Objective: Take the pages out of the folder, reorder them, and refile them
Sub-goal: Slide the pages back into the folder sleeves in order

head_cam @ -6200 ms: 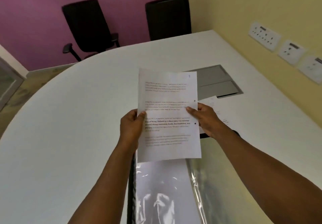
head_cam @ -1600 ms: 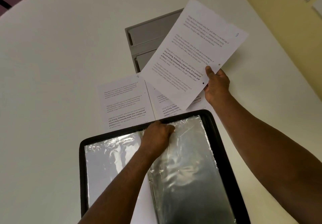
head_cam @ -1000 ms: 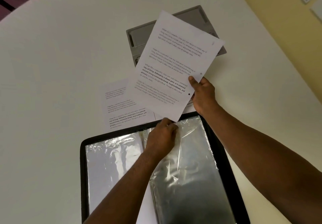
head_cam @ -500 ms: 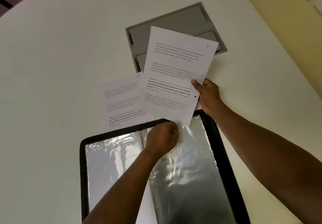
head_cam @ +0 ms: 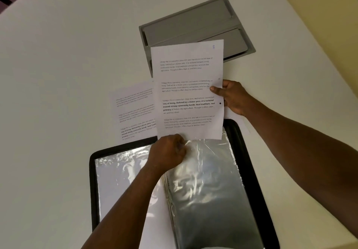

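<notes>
One page (head_cam: 188,93), pinched by the right hand (head_cam: 233,96), entered the sleeve (head_cam: 205,171) the left hand (head_cam: 168,152) gripped; other loose pages (head_cam: 133,113) at centre remained unfiled.

Bare table (head_cam: 58,74) fills the left and upper left of the frame. The centre is crowded: an open folder (head_cam: 257,171) at the bottom, a loose page (head_cam: 133,111) just above it, and a grey hatch (head_cam: 189,22) at upper centre. A narrower bare strip runs down the right.
</notes>
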{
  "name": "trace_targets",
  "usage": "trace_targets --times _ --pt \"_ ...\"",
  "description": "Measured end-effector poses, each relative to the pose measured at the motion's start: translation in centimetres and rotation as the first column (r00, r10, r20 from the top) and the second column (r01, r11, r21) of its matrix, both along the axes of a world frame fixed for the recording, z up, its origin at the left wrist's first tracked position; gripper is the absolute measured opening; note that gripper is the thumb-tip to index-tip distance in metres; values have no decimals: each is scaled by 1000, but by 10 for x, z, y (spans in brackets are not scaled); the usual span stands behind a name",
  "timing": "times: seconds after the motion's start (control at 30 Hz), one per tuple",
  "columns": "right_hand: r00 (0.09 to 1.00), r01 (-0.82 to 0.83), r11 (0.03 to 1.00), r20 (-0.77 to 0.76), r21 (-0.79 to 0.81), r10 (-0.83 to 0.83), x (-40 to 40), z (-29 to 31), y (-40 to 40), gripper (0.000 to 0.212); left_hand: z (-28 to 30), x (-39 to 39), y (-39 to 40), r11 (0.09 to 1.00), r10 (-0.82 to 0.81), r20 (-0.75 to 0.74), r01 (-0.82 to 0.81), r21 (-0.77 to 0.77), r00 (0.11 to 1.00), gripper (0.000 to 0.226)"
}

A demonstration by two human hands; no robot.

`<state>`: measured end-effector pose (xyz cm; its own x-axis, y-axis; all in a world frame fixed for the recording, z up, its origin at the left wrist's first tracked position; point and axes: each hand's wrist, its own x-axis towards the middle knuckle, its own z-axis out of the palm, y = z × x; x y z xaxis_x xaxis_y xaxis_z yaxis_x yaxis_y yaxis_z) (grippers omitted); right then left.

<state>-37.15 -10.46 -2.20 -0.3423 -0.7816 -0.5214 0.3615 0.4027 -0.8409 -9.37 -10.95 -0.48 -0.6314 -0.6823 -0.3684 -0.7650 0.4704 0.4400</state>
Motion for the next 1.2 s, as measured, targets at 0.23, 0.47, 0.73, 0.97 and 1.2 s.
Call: trace_targets --times 0.23,0.47,0.73,0.97,1.2 --pt "996 -93 996 -14 13 93 -5 0 -5 20 -1 11 -7 1000 9 -25 -9 0 1000 8" --pt "978 -207 978 -11 32 208 -11 4 -15 21 3 6 -9 997 -24 -31 22 -70 999 12" --pt "970 -242 967 -19 83 244 -20 0 -19 30 -4 24 -17 999 44 -49 -44 13 998 19" --pt "966 -257 963 53 78 253 -4 -5 -20 30 -5 16 -15 996 91 -111 -92 -3 990 10" --pt "958 -280 953 105 119 268 6 -11 -19 30 -7 11 -16 992 118 -112 -111 59 987 10"
